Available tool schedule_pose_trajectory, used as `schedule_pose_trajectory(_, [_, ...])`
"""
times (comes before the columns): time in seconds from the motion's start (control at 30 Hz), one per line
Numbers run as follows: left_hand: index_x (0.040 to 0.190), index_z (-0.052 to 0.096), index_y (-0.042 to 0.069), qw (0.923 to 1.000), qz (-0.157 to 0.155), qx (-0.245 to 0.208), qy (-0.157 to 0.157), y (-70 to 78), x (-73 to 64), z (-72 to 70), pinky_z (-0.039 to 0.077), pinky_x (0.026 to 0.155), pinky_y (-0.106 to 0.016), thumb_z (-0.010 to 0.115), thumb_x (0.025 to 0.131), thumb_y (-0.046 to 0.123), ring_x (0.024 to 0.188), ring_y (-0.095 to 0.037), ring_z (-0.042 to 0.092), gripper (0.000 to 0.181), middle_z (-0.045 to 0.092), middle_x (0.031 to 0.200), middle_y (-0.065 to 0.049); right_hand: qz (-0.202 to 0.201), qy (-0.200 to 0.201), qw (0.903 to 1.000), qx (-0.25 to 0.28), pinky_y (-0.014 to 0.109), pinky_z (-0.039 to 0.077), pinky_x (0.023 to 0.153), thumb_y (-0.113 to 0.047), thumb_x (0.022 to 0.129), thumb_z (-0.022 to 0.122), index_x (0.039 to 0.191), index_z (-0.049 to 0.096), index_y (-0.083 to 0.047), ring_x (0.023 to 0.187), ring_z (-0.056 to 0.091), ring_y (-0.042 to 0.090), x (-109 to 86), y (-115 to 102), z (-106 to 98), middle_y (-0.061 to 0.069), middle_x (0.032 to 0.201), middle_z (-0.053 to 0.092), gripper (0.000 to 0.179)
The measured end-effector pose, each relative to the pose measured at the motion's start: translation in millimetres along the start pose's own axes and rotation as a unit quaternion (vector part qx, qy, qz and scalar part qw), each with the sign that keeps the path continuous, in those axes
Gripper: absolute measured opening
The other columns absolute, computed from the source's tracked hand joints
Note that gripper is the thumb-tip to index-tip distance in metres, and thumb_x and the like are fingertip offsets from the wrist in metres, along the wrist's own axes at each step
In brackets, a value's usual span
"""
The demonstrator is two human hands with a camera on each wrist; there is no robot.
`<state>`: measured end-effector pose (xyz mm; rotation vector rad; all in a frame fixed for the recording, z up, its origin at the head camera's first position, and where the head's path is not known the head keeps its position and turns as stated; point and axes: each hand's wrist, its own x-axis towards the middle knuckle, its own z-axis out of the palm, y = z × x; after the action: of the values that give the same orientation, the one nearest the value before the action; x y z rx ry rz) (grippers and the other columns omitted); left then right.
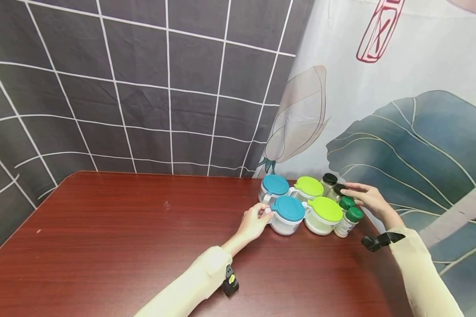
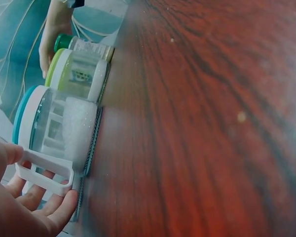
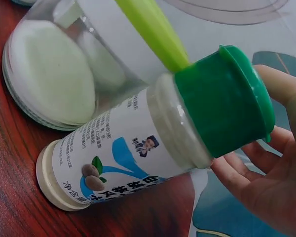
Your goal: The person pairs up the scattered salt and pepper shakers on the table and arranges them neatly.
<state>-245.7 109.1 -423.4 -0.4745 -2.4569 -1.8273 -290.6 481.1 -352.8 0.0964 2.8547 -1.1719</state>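
My left hand (image 1: 253, 223) holds the white handle (image 2: 48, 170) of the front blue-lidded seasoning jar (image 1: 288, 208), thumb on top and fingers curled beneath. White grains fill part of this clear jar. My right hand (image 1: 370, 200) lies along the right side of the shaker bottles, its fingers extended near a black cap (image 1: 339, 189). The right wrist view has a green-capped shaker bottle (image 3: 123, 148) with a printed label in front of that hand; whether the fingers touch it, I cannot tell. Left of this shaker is the front lime-lidded jar (image 1: 326, 210).
Behind the front jars stand another blue-lidded jar (image 1: 275, 184) and a lime-lidded jar (image 1: 309, 186). A second black-capped bottle (image 1: 330, 178) is at the back. Everything stands on the right part of a red-brown table (image 1: 123, 229), close to a patterned curtain (image 1: 420, 145).
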Motion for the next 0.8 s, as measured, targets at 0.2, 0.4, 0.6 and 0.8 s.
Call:
schedule_pose_trajectory(0.2, [0.114,0.065,0.004,1.0,0.0,0.004,0.003,0.3,1.3,0.2,0.054,0.087,-0.038,0.063,0.092,0.02,0.101,-0.027,0.067,0.028,0.07,0.109,-0.014,-0.004,0.022,0.9996,-0.017,0.025,0.053,0.079,-0.047,0.089,0.063,0.139,0.043,0.004,0.083,0.05,-0.013,1.9,-7.7,2.8,0.029,0.137,0.047,0.074])
schedule_pose_trajectory(0.4, [0.114,0.065,0.004,1.0,-0.002,0.004,0.002,0.6,0.7,0.4,0.053,0.088,-0.039,0.062,0.092,0.021,0.101,-0.026,0.066,0.029,0.07,0.109,-0.014,-0.014,0.051,0.998,-0.035,0.026,0.055,0.076,-0.043,0.088,0.066,0.131,0.051,0.007,0.079,0.053,-0.01,1.3,-11.9,5.1,0.025,0.123,0.059,0.068])
schedule_pose_trajectory(0.6, [0.114,0.065,0.004,1.0,-0.005,0.008,0.003,0.8,-0.8,0.5,0.053,0.088,-0.039,0.063,0.092,0.022,0.101,-0.026,0.066,0.029,0.07,0.108,-0.013,-0.012,0.079,0.9966,-0.019,0.028,0.058,0.075,-0.042,0.086,0.068,0.127,0.053,0.009,0.074,0.054,-0.012,-0.1,-8.1,6.3,0.015,0.109,0.064,0.067])
schedule_pose_trajectory(0.8, [0.114,0.065,0.003,1.0,-0.004,0.005,0.0,0.3,-0.7,0.5,0.053,0.088,-0.039,0.063,0.092,0.022,0.101,-0.026,0.066,0.029,0.07,0.108,-0.013,0.006,0.096,0.9948,0.033,0.029,0.058,0.074,-0.047,0.08,0.073,0.116,0.062,-0.004,0.075,0.058,-0.007,16.2,25.7,-0.3,-0.003,0.098,0.061,0.057])
